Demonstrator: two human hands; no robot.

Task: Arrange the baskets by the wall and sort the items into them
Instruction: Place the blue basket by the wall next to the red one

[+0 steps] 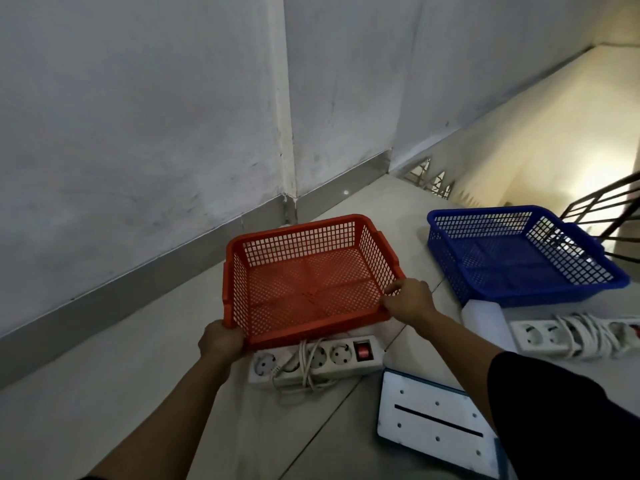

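Pale tiled floor (145,358) by a grey wall (138,133). My left hand (221,341) and right hand (408,303) grip the orange basket (304,278) between them; setting it down could snag the power strip (317,362) just beneath.

A pale tiled floor (145,393) runs along a grey skirting at the foot of the wall, and it carries everything here. On it lie a white power strip (317,362) with a red switch and its cord bundled on top, a blue mesh basket (519,254) off to the right, and just in front of that basket a second white power strip (575,336) (cord coiled over it too). A white flat panel (433,420) with a dark slot and small holes lies nearest the camera, and a small white block (485,320) sits against the blue basket's near side.
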